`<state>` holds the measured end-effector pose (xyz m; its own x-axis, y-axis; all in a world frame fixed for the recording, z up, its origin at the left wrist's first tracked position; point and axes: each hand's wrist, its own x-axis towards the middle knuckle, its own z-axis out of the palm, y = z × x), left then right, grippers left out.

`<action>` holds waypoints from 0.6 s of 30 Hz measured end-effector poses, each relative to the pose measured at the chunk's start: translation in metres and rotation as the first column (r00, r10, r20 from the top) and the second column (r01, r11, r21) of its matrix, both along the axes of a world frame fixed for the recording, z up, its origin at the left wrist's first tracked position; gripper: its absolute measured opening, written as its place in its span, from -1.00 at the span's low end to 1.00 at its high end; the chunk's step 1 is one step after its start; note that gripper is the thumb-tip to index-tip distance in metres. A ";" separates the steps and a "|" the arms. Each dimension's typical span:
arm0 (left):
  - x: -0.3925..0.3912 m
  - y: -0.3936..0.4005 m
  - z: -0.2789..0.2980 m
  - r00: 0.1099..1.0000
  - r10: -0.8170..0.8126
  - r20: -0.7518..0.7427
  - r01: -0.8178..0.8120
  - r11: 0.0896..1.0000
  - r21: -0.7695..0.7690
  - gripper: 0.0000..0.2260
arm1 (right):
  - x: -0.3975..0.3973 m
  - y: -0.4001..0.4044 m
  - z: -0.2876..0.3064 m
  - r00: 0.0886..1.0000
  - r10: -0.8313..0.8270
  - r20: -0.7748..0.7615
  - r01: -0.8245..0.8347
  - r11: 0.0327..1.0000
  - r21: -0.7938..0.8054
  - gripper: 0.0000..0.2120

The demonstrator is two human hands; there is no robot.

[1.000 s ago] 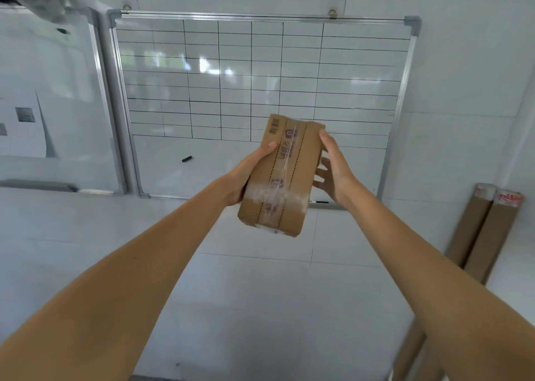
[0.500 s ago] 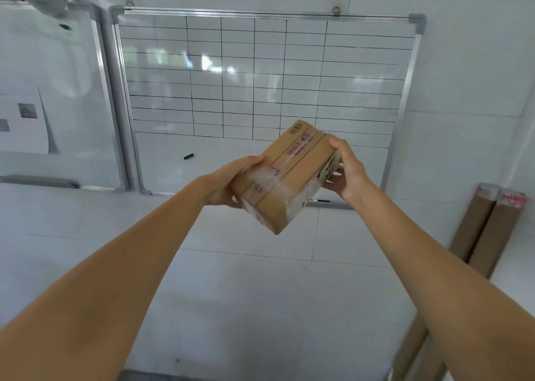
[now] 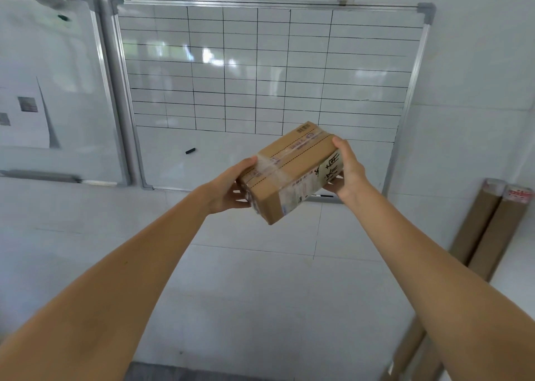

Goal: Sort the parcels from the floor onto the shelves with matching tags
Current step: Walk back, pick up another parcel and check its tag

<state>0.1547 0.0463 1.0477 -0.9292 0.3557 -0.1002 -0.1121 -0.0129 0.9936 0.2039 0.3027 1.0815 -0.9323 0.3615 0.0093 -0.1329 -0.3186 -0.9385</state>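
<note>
A small brown cardboard parcel (image 3: pixel 289 169), sealed with clear tape, is held up in the air in front of a tiled wall. A side with a printed label and black handwriting faces me. My left hand (image 3: pixel 228 188) grips its near left end, thumb on top and fingers underneath. My right hand (image 3: pixel 346 169) grips the far right end, thumb on the top edge and fingers below. No shelves or tags are in view.
A whiteboard (image 3: pixel 260 71) with a drawn grid hangs on the wall behind the parcel, a black marker cap (image 3: pixel 190 151) stuck on it. A second board (image 3: pixel 52 91) hangs at the left. Two cardboard tubes (image 3: pixel 489 230) lean against the wall at the right.
The parcel has been turned between both hands from nearly upright to lying flatter, so its labelled, handwritten side now faces me. Both hands kept their hold.
</note>
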 end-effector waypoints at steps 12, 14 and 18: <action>-0.004 -0.010 -0.020 0.966 -0.005 0.258 -0.055 0.974 0.221 -0.54 | 0.002 0.007 -0.005 0.971 0.239 -0.024 -0.234 0.966 0.113 -0.47; -0.001 -0.003 -0.027 0.955 -0.055 0.290 -0.053 0.935 0.351 -0.49 | 0.000 0.006 -0.010 0.967 0.254 -0.035 -0.251 0.966 0.066 -0.42; 0.009 0.021 -0.034 0.935 -0.159 0.317 0.002 0.897 0.442 -0.45 | 0.001 -0.013 -0.012 0.964 0.254 -0.081 -0.255 0.967 -0.003 -0.40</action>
